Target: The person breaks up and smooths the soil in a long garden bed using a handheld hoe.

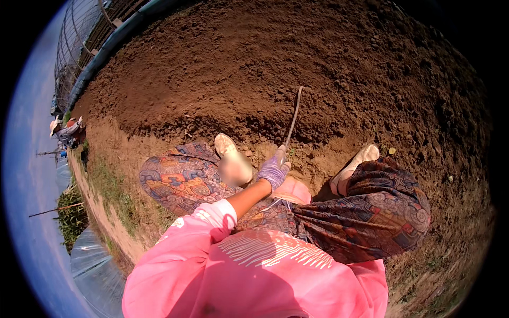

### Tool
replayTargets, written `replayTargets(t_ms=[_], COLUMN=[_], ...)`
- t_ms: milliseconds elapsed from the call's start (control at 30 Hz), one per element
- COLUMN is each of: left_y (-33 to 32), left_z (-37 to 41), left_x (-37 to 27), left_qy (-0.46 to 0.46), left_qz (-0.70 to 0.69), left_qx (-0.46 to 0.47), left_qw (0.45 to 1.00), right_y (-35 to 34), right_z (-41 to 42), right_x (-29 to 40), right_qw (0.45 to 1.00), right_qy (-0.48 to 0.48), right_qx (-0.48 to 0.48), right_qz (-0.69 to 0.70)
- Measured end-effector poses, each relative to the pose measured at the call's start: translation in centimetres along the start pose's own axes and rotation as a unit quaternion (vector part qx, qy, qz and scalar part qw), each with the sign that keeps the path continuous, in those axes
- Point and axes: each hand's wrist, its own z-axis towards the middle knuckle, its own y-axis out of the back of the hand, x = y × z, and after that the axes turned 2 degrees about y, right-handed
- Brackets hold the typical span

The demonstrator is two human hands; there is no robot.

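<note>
My left hand (274, 170), in a purple and grey work glove, is closed round the near end of a thin hand tool (294, 119). The tool's shaft curves away from me over dark, crumbly soil (238, 87), and its bent tip rests on or just above the soil. Whether the tip has a blade is too small to tell. My right hand is out of view. Below the gloved hand, between my legs, is a rounded pink object (293, 190). My dusty light-coloured shoes (226, 146) stand apart at the edge of the loose soil.
At the far left a person (68, 129) in a hat is low by the soil. Behind them rises a hooped greenhouse frame (73, 43) with a pale blue edge roll (107, 47). A grassy path (115, 190) runs beside plastic sheeting (93, 266). A thin pole (57, 209) juts out there.
</note>
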Motion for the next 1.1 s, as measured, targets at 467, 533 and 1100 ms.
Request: replayTargets(t_ms=[467, 533, 1100], left_y=[1.0, 2.3, 0.2], left_z=[-0.9, -0.8, 1.6], left_x=[-1.0, -3.0, -3.3], left_qy=[0.075, 0.105, 0.0], left_qz=[-0.099, -0.149, -0.08], left_qx=[-0.001, 0.045, -0.014], left_qw=[0.992, 0.982, 0.997], right_y=[0.5, 0.8, -7.8], right_z=[3.0, 2.1, 6.1], right_x=[11.4, 13.5, 11.0], right_qw=[0.998, 0.996, 0.929], right_qy=[0.05, 0.062, 0.013], right_qx=[0.041, 0.059, 0.341], right_qz=[0.0, 0.015, -0.144])
